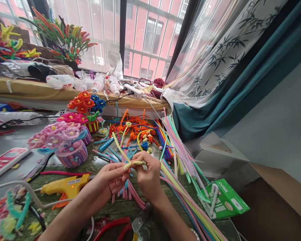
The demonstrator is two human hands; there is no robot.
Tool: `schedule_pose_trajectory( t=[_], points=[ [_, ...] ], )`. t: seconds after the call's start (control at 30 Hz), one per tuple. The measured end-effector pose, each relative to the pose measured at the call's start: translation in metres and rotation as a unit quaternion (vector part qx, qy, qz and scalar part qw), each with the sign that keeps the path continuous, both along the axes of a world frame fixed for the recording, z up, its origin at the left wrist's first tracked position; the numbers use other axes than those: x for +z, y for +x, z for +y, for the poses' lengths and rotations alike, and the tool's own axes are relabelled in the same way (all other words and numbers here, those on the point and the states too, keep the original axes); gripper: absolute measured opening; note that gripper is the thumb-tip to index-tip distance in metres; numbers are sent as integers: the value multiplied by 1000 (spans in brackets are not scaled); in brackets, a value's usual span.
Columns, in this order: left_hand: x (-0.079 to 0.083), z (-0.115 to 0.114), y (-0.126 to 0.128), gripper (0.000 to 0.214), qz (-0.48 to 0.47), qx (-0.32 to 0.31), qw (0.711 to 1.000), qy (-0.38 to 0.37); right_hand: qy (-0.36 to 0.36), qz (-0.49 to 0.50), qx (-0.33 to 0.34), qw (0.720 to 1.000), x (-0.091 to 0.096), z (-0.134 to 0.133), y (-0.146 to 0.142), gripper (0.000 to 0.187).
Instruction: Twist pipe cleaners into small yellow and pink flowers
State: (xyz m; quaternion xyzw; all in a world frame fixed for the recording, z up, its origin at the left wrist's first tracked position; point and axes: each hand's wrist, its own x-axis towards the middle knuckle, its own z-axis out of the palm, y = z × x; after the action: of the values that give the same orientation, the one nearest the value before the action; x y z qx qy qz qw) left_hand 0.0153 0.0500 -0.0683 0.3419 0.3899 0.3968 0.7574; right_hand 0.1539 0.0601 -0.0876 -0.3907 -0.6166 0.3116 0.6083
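Both hands are raised over the middle of the table and meet at a pale yellow pipe cleaner [132, 163]. My left hand [112, 178] pinches one end of it between thumb and fingers. My right hand [149, 177] grips the other side, its fingers curled round a small bend. A longer yellow stem [119, 146] rises from the pinch toward the far side. Below my hands lie loose blue and pink pipe cleaners [126, 189]. A yellow hot glue gun [66, 187] sits left of my left wrist, and scissors with red handles [140, 221] lie below my hands.
Pipe-cleaner flowers in woven pots [71, 150] stand at the left. Long pastel stem bundles [183, 157] fan out on the right, beside a green packet [224, 201]. Orange pieces [132, 129] lie behind. A power strip [132, 91] and plastic bottles [60, 81] rest on the sill.
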Motion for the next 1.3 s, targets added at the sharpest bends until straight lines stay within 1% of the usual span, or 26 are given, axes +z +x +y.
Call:
schedule_pose_trajectory(
  t=[0.07, 0.13, 0.23, 0.33, 0.4, 0.47, 0.5, 0.6, 0.7, 0.77, 0.87, 0.9, 0.93, 0.97, 1.0, 1.03, 1.07, 1.13, 1.2, 1.23, 1.27, 1.3],
  points=[
    [-1, 0, 1, 31, 20, 21, 999, 14, -3, -13, -16, 1000, -2, 0, 0, 20],
    [-3, -1, 3, 29, 47, 40, 997, 44, -14, -24, -21, 999, -2, -1, 0, 21],
    [-5, -3, 5, 28, 110, 59, 985, 119, -35, -28, -26, 999, 0, -2, -1, 22],
    [-4, -7, 8, 29, 190, 80, 955, 215, -64, -15, -20, 998, 2, -3, -1, 22],
    [-5, -9, 9, 28, 250, 95, 921, 284, -87, -3, -6, 996, 3, -2, -2, 20],
    [-7, -10, 9, 24, 320, 112, 868, 362, -117, 27, 25, 992, 2, 1, -2, 17],
    [-9, -9, 9, 22, 357, 120, 834, 404, -133, 50, 47, 989, 1, 2, -1, 16],
    [-14, -8, 6, 14, 432, 136, 711, 538, -178, 123, 110, 970, -1, 7, -1, 21],
    [-16, -4, 1, 16, 456, 128, 595, 649, -217, 172, 147, 950, 1, 9, -2, 27],
    [-17, -2, -5, 19, 474, 106, 521, 702, -236, 193, 164, 938, 2, 9, -3, 32],
    [-18, 1, -13, 23, 497, 85, 395, 768, -258, 207, 174, 927, 0, 9, -5, 42],
    [-18, 2, -15, 24, 499, 87, 361, 783, -267, 212, 178, 923, -1, 10, -5, 44],
    [-19, 2, -16, 24, 497, 89, 343, 792, -276, 215, 182, 919, -3, 10, -5, 46],
    [-19, 2, -16, 24, 495, 89, 348, 791, -285, 217, 189, 914, -5, 11, -5, 47],
    [-18, 2, -15, 24, 494, 87, 376, 779, -294, 218, 198, 909, -6, 12, -4, 48],
    [-17, 3, -14, 24, 494, 86, 422, 755, -302, 218, 209, 904, -6, 13, -2, 48],
    [-15, 3, -13, 23, 495, 85, 480, 719, -308, 214, 224, 900, -6, 14, 0, 47],
    [-9, 3, -12, 23, 490, 83, 604, 624, -312, 197, 259, 893, -3, 15, 7, 43],
    [-1, 5, -14, 25, 470, 64, 709, 523, -305, 157, 299, 890, 1, 16, 15, 38],
    [2, 6, -16, 27, 451, 41, 752, 478, -296, 141, 312, 892, 3, 16, 19, 35],
    [5, 7, -18, 30, 428, 19, 789, 441, -287, 123, 327, 892, 4, 17, 23, 33],
    [7, 8, -21, 32, 400, -3, 819, 410, -282, 105, 338, 892, 5, 17, 26, 31]
  ],
)
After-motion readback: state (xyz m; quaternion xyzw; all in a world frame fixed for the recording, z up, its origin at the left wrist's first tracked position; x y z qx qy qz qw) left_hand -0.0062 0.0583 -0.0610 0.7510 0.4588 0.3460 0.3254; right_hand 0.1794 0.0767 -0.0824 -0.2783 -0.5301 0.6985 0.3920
